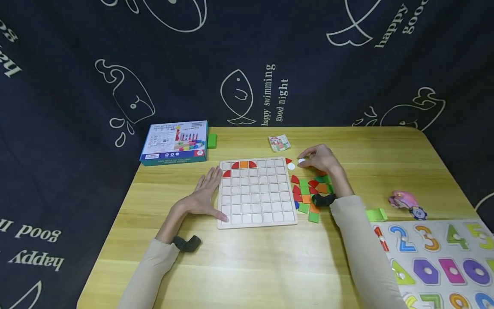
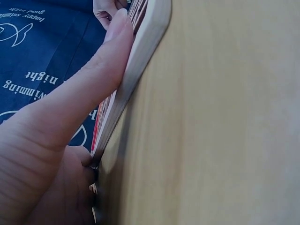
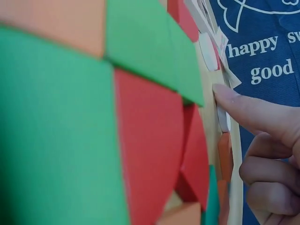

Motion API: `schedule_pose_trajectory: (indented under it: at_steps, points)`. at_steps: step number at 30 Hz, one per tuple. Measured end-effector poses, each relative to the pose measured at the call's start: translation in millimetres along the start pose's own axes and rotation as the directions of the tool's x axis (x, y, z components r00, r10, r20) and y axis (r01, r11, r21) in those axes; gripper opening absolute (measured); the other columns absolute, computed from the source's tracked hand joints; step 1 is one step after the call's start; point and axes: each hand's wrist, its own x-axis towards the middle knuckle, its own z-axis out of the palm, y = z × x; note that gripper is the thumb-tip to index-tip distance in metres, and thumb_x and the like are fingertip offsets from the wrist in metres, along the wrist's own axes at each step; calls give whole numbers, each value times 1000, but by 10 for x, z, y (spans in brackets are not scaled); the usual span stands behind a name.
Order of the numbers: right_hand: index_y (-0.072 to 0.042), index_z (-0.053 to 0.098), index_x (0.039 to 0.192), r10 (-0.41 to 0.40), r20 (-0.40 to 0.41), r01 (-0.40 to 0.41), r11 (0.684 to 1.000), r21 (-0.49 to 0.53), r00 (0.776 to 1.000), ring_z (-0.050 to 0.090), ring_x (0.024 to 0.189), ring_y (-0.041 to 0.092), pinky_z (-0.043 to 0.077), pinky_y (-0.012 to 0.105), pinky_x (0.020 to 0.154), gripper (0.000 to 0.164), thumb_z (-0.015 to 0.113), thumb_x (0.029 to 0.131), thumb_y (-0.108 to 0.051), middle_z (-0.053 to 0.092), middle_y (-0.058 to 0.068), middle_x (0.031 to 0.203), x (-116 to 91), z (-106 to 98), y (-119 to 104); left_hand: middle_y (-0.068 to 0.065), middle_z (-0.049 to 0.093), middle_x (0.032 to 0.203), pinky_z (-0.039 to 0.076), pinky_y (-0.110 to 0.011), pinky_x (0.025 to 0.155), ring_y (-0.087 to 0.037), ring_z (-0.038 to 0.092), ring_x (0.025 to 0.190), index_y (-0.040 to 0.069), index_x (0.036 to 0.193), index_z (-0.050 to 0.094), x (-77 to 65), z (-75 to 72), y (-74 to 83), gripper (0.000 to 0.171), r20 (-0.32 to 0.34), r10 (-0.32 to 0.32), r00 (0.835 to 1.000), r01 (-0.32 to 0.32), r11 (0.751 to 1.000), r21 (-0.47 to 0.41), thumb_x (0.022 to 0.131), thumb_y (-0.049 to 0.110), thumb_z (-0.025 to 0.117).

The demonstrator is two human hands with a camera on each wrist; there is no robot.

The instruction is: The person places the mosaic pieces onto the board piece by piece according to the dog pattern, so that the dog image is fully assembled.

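Observation:
A wooden grid board [image 1: 256,191] lies mid-table, with red quarter-round pieces [image 1: 227,173] and an orange square [image 1: 244,164] in cells near its top left. My left hand [image 1: 202,195] rests against the board's left side with spread fingers, its thumb [image 2: 103,61] laid over the front corner. Beyond the board's far right corner, my right hand [image 1: 319,157] has thumb and index finger about a white disc [image 1: 302,161], pinching it at the tabletop. Another white disc [image 1: 291,166] lies just left of it. In the right wrist view the other fingers are curled.
Loose red, green and orange pieces [image 1: 304,190] lie right of the board, below my right wrist. A small printed card [image 1: 279,143] is at the back, a boxed set [image 1: 175,142] back left. A pink toy [image 1: 403,199] and a number puzzle board [image 1: 436,266] occupy the right.

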Motion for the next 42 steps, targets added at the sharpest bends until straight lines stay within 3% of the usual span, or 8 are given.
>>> schedule_pose_trajectory:
  at_steps: [6, 12, 15, 19, 25, 32, 37, 42]
  points:
    - [-8, 73, 101, -8, -32, 5, 997, -75, 999, 40, 70, 23, 30, 32, 62, 34, 84, 74, -26, 43, 1, 66, -32, -10, 4, -8, -20, 162, -8, -55, 122, -29, -20, 150, 10, 154, -12, 6, 1, -8, 148, -6, -2, 1000, 2, 1000, 7, 56, 68, 82]
    - [-7, 70, 106, -40, 20, 42, 988, -151, 999, 41, 71, 22, 31, 31, 61, 30, 73, 85, -29, 44, 3, 68, -7, -4, -12, -8, -20, 162, -8, -55, 122, -29, -20, 150, 10, 154, -12, 11, 3, -14, 148, -7, 1, 1000, -1, 1000, 9, 55, 69, 81]
    - [-6, 68, 114, -40, 70, 48, 992, -114, 997, 45, 76, 20, 34, 29, 63, 35, 64, 92, -34, 54, 3, 80, 7, -15, -7, -8, -20, 162, -8, -55, 122, -29, -20, 150, 11, 154, -12, 8, -6, -3, 148, -8, 0, 1000, 0, 1000, 6, 55, 69, 81]
    - [-6, 66, 121, 1, 88, -2, 1000, 15, 996, 41, 69, 18, 34, 27, 59, 40, 54, 98, -36, 52, 2, 79, 20, -35, 35, -8, -20, 162, -9, -55, 122, -29, -20, 150, 11, 154, -12, -5, -9, 10, 147, -5, -6, 1000, 6, 1000, 0, 56, 67, 82]
    - [-7, 66, 120, 36, 18, -37, 998, 52, 999, 47, 85, 20, 39, 28, 71, 36, 61, 94, -32, 59, 7, 104, 5, -64, 67, -10, -19, 162, -7, -56, 122, -31, -19, 150, 10, 154, -12, -9, -2, 8, 147, -7, -4, 1000, 4, 1000, 14, 56, 68, 81]
    - [-9, 72, 109, 24, 63, -28, 997, 73, 998, 38, 69, 20, 31, 30, 65, 37, 82, 76, -23, 43, -4, 65, 25, -51, 14, -8, -21, 162, -8, -54, 122, -29, -20, 150, 11, 154, -12, 1, 1, 0, 147, -4, -9, 1000, 9, 1000, 6, 56, 68, 81]
    - [-6, 73, 104, 26, 56, -30, 997, 69, 998, 35, 61, 18, 27, 29, 58, 36, 84, 74, -22, 36, -5, 58, 49, -25, 9, -7, -21, 162, -8, -54, 122, -28, -21, 150, 11, 154, -13, 6, 10, -12, 147, -1, -10, 1000, 10, 1000, 13, 56, 69, 81]
    - [-5, 72, 101, -17, 26, 17, 1000, -6, 1000, 33, 60, 17, 26, 28, 56, 32, 80, 79, -26, 34, -4, 60, 23, -5, -50, -9, -21, 162, -9, -54, 122, -29, -20, 150, 10, 154, -12, -8, 3, -6, 147, -7, -3, 1000, 4, 1000, 8, 56, 69, 81]
